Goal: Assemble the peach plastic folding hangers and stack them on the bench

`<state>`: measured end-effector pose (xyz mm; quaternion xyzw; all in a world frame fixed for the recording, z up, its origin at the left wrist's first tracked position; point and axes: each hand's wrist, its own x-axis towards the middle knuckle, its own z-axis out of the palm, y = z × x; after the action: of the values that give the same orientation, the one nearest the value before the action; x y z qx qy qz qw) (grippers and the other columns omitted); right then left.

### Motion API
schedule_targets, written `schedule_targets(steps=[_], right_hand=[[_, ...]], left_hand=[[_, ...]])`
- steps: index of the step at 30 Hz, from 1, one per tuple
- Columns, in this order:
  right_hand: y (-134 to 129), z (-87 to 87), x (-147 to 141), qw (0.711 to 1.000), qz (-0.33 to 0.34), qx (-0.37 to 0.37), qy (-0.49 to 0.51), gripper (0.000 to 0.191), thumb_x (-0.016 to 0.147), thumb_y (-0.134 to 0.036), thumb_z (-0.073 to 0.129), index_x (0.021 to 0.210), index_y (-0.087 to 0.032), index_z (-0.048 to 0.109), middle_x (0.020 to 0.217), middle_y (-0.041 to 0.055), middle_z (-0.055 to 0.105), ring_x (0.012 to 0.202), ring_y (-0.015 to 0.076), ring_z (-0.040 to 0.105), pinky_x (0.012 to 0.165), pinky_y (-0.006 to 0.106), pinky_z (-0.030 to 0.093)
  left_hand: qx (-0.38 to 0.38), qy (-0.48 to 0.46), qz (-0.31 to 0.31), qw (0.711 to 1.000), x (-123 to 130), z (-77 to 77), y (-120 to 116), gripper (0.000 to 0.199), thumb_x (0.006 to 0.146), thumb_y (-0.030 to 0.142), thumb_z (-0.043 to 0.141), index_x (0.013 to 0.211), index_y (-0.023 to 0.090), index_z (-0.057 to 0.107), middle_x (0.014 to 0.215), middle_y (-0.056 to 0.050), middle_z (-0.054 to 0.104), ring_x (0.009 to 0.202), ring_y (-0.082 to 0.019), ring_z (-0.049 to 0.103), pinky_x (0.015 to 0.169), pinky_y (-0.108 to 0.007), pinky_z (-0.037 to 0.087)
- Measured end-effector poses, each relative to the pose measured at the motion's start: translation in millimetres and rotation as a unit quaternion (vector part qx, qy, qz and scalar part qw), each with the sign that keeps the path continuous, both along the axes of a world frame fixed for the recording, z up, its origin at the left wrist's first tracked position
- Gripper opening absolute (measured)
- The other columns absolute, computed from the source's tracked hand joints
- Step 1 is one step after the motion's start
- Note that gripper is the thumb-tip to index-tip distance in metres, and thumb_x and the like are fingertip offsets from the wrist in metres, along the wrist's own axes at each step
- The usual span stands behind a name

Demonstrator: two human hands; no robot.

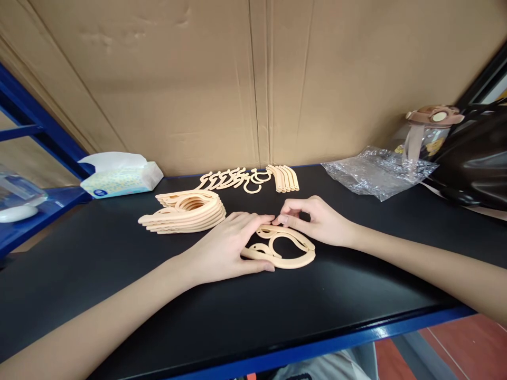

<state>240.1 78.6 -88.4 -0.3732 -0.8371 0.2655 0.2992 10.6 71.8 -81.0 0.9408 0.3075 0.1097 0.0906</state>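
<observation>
A cream plastic folding hanger [298,263], folded into a loop, lies on the black table in front of me. My left hand [229,245] is wrapped over its left end, thumb along the near edge and fingers along the far edge. My right hand [311,219] is closed with bent fingers at the hanger's far edge, its fingertips meeting those of my left hand. What lies under the left palm is hidden. Just left of my hands sits a stack of similar folded hangers [198,219].
Behind my hands lie several loose hanger hooks [227,178] and a row of curved hanger arms [283,178]. A tissue pack [122,179] stands back left. At right are a crumpled clear plastic bag [376,171], a bottle [431,129] and a black bag [475,153]. Cardboard [178,89] closes off the back.
</observation>
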Motion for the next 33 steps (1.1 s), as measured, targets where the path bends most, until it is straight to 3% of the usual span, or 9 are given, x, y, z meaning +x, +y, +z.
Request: schedule_targets(steps=[5,8,11,17,23,33], right_hand=[[6,-3.2,-1,0.991,-0.019,-0.091,0.093,0.027,0.086,-0.044,0.052,0.086,-0.017,0.057,0.077,0.0002,0.061,0.069,0.0110,0.055,0.061,0.023,0.043],[10,-4.6,0,0.986,-0.024,-0.119,0.115,0.030,0.084,-0.046,0.054,0.078,-0.016,0.056,0.068,-0.0030,0.050,0.061,0.0081,0.046,0.055,0.021,0.036],[12,-4.0,1,0.979,-0.007,-0.152,0.135,0.032,0.083,-0.044,0.057,0.070,-0.016,0.052,0.059,-0.0060,0.038,0.054,0.0066,0.035,0.050,0.022,0.027],[12,-3.9,0,0.960,0.023,-0.214,0.179,0.027,0.083,-0.039,0.058,0.071,-0.015,0.054,0.057,-0.0064,0.038,0.052,0.0062,0.033,0.051,0.023,0.025],[13,-7.0,1,0.957,0.022,-0.220,0.187,0.027,0.082,-0.040,0.060,0.074,-0.014,0.057,0.063,-0.0042,0.042,0.057,0.0067,0.035,0.052,0.022,0.027],[13,-5.6,1,0.959,0.033,-0.218,0.176,0.030,0.081,-0.044,0.060,0.075,-0.014,0.058,0.066,-0.0032,0.047,0.057,0.0075,0.036,0.053,0.023,0.028]], left_hand=[[0.095,-0.007,-0.004,0.995,0,4.6,0,0.065,0.076,0.054,0.064,0.126,0.019,0.044,0.118,-0.009,0.055,0.101,-0.024,0.055,0.085,-0.039,0.046],[0.188,-0.018,0.037,0.981,-3,7.3,2,0.059,0.079,0.051,0.061,0.124,0.016,0.046,0.121,-0.011,0.053,0.104,-0.026,0.055,0.088,-0.039,0.046],[0.231,-0.023,0.077,0.970,-6,10.0,4,0.060,0.080,0.049,0.061,0.126,0.015,0.045,0.124,-0.012,0.051,0.109,-0.026,0.054,0.091,-0.038,0.046],[0.222,-0.013,0.071,0.972,-8,9.9,5,0.066,0.077,0.051,0.064,0.128,0.016,0.041,0.127,-0.012,0.049,0.115,-0.029,0.050,0.095,-0.040,0.044],[0.186,-0.007,0.075,0.980,-6,8.4,5,0.071,0.078,0.053,0.062,0.133,0.017,0.034,0.132,-0.011,0.047,0.115,-0.027,0.049,0.095,-0.039,0.041],[0.208,0.009,0.059,0.976,-5,6.0,3,0.073,0.079,0.051,0.063,0.136,0.018,0.030,0.132,-0.011,0.048,0.115,-0.028,0.048,0.094,-0.039,0.039]])
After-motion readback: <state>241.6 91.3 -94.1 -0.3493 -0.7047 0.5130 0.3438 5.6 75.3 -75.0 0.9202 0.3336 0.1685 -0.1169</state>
